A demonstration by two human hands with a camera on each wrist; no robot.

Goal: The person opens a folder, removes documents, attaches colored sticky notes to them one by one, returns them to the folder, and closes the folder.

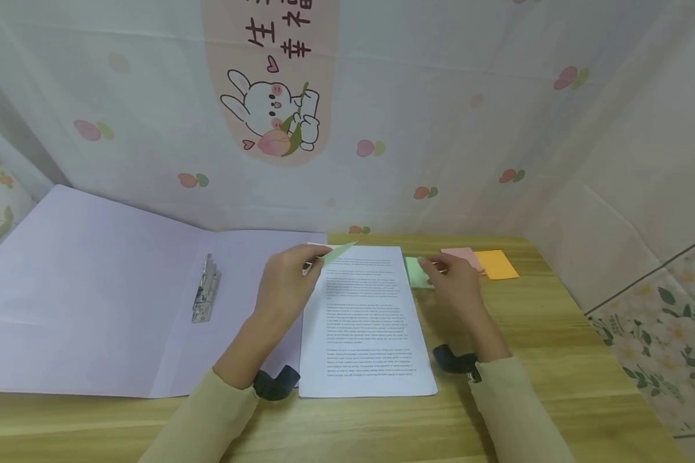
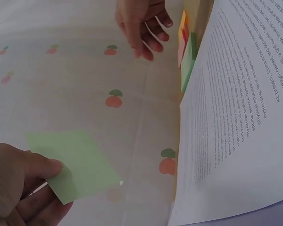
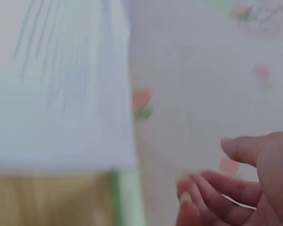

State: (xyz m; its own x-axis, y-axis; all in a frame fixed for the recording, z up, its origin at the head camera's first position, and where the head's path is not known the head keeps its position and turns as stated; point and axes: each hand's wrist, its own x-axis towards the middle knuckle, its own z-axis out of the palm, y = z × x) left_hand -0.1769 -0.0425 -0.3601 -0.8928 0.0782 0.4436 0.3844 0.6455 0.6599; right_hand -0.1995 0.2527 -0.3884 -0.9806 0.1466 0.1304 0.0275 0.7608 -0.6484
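My left hand point(image 1: 285, 280) pinches a single light green sticky note point(image 2: 82, 162) between thumb and fingers, raised over the top of the printed sheets point(image 1: 361, 321). That note is seen almost edge-on in the head view. Over on the right, my right hand point(image 1: 459, 283) hovers at the green sticky note pad point(image 1: 414, 272), thumb and fingers apart with nothing between them in the right wrist view. Part of the pad lies hidden behind this hand.
A lilac folder point(image 1: 92, 289) lies open on the left, with a metal clip point(image 1: 206, 296) on it. Pink sticky notes point(image 1: 462, 255) and an orange pad point(image 1: 500, 265) lie past the right hand. A patterned curtain point(image 1: 440, 128) hangs behind the wooden table point(image 1: 544, 347).
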